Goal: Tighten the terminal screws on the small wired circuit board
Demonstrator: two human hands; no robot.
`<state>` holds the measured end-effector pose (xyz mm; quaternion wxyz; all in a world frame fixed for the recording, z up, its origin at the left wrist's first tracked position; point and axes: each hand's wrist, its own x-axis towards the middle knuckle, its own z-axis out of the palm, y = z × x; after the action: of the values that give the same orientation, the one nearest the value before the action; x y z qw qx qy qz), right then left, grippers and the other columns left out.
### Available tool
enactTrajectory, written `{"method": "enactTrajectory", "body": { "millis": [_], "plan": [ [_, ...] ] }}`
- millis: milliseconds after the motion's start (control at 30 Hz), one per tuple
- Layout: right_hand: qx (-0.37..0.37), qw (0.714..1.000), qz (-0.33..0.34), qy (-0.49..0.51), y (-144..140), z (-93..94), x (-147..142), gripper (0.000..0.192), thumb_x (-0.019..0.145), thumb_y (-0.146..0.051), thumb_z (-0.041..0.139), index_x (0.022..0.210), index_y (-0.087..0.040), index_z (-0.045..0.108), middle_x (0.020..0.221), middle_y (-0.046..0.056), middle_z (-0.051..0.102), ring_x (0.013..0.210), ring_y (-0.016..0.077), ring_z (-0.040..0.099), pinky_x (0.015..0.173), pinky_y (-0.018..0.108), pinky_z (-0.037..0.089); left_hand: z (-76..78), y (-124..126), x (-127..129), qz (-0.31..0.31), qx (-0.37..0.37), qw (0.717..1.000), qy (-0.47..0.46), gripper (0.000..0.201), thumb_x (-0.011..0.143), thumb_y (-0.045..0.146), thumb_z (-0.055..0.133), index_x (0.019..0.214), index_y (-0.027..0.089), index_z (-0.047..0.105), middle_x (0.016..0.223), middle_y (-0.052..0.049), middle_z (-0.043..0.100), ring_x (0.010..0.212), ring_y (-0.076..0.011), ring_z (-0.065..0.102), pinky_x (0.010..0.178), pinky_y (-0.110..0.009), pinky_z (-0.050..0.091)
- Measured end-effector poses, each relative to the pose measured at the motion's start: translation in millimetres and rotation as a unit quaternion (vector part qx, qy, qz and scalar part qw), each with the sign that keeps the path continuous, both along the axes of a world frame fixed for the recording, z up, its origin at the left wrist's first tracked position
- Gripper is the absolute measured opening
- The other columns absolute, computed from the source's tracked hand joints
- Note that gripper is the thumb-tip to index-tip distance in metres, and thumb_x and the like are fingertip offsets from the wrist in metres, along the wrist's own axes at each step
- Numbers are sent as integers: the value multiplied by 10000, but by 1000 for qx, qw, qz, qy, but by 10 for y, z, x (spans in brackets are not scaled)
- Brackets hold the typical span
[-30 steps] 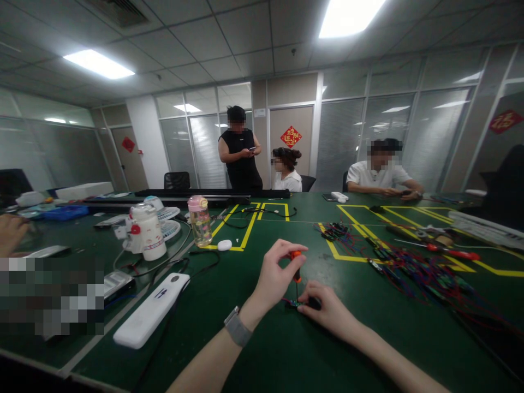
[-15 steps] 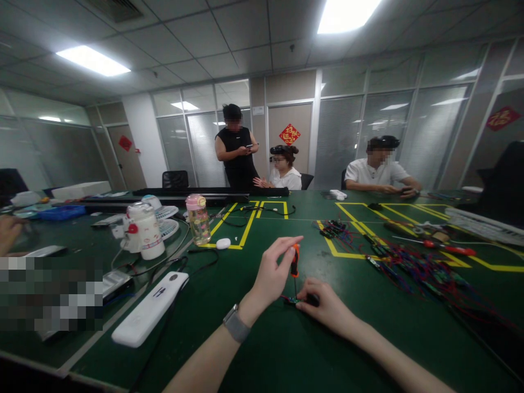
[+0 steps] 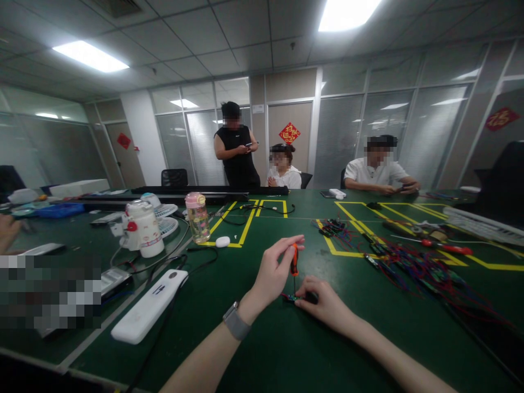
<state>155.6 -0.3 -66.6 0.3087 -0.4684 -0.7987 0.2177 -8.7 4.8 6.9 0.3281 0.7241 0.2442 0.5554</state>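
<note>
My left hand (image 3: 275, 270), with a watch at the wrist, is closed on the orange and black handle of a screwdriver (image 3: 295, 262). The screwdriver stands upright, its thin shaft pointing down at a small green circuit board (image 3: 290, 298) lying on the table. My right hand (image 3: 321, 303) pinches the right end of that board between thumb and fingers. Red wire shows at the board's left end. The exact spot where the tip meets the board is too small to make out.
On the green table (image 3: 245, 349), a pile of wired circuit boards (image 3: 421, 267) lies right, near a red-handled screwdriver (image 3: 446, 247). Left are a white oblong case (image 3: 149, 305), a white bottle (image 3: 147, 232) and a clear bottle (image 3: 197, 221). A seated person (image 3: 379, 169) is across the table.
Both my hands, the screwdriver and the board stay almost where they were. Across the table, the middle seated person's hands have drawn in closer to the body.
</note>
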Motion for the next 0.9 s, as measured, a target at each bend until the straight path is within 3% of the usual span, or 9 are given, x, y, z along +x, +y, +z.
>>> {"method": "enactTrajectory", "body": {
  "millis": [167, 300, 367, 500, 567, 667, 767, 900],
  "plan": [
    [-6, 1000, 9, -5, -8, 3, 11, 38, 757, -176, 679, 722, -163, 670, 812, 41, 628, 807, 198, 585, 735, 301, 443, -40, 61, -14, 45, -20, 999, -13, 246, 892, 274, 575, 1088, 180, 690, 1010, -81, 690, 902, -190, 666, 809, -304, 531],
    [-3, 1000, 13, 1, 20, -22, 16, 39, 757, -172, 679, 723, -159, 666, 809, 40, 620, 804, 194, 583, 736, 298, 445, -35, 61, -12, -28, -59, 998, -26, 347, 932, 265, 495, 1255, 197, 601, 1193, -107, 661, 1023, -206, 656, 902, -343, 510],
    [-3, 1000, 11, 1, 35, -37, 13, 32, 756, -168, 678, 730, -154, 669, 809, 44, 618, 801, 196, 585, 731, 298, 445, -28, 51, -9, -39, -65, 997, -28, 344, 921, 255, 512, 1244, 186, 609, 1165, -109, 673, 1012, -208, 661, 892, -340, 515],
    [-7, 1000, 5, -2, 41, -51, 6, 20, 749, -163, 681, 733, -153, 672, 807, 44, 617, 791, 195, 588, 719, 297, 445, -19, 35, -18, 66, 11, 998, 9, 194, 831, 243, 652, 1004, 187, 721, 950, -60, 683, 856, -177, 646, 797, -289, 518],
    [-8, 1000, 5, -4, 33, -45, 4, 22, 750, -162, 677, 729, -159, 671, 808, 41, 619, 794, 194, 588, 721, 296, 444, -11, 33, -27, 90, 40, 995, 31, 179, 858, 251, 619, 991, 197, 726, 965, -56, 664, 871, -172, 631, 817, -291, 505],
    [-6, 1000, 3, -4, 19, -28, 2, 31, 751, -159, 672, 721, -164, 666, 805, 39, 621, 797, 193, 586, 726, 296, 443, 2, 33, -32, 31, 22, 999, 26, 288, 944, 231, 468, 1148, 214, 670, 1120, -76, 652, 1008, -182, 626, 901, -315, 489],
    [-7, 1000, 5, -1, 19, -19, -2, 39, 748, -154, 671, 713, -164, 658, 796, 36, 618, 789, 191, 585, 723, 294, 441, 4, 29, -24, -9, -4, 1000, 2, 287, 929, 215, 496, 1167, 194, 654, 1091, -81, 670, 985, -183, 641, 874, -309, 506],
    [-4, 1000, 0, 2, 33, -29, -7, 36, 740, -154, 679, 716, -164, 654, 798, 34, 613, 786, 192, 582, 714, 293, 438, -10, 12, -6, 84, 38, 996, 15, 138, 821, 204, 659, 939, 186, 728, 883, -39, 631, 807, -155, 611, 760, -270, 502]
  ]
}}
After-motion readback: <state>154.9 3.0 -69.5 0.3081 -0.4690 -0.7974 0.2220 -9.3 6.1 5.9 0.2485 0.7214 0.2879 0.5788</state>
